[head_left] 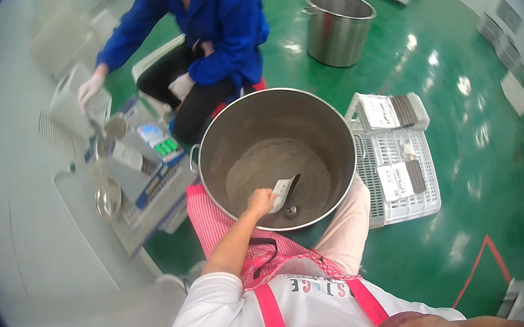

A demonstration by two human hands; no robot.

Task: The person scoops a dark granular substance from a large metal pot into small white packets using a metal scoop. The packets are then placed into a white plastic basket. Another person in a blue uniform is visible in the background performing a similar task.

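A large steel pot stands between my knees, with grey-brown powder spread over its bottom. My left hand reaches over the near rim, its fingers closed on a small white and dark-brown packet. The packet is tilted above the powder. Close below it is a small round shiny metal piece, perhaps the bowl of a spoon; its handle cannot be made out. My right hand does not show.
Stacks of similar packets lie on a white plastic crate at the right. At the left, a gloved co-worker in a blue jacket reaches over a scale and metal bowls. Another steel pot stands farther back.
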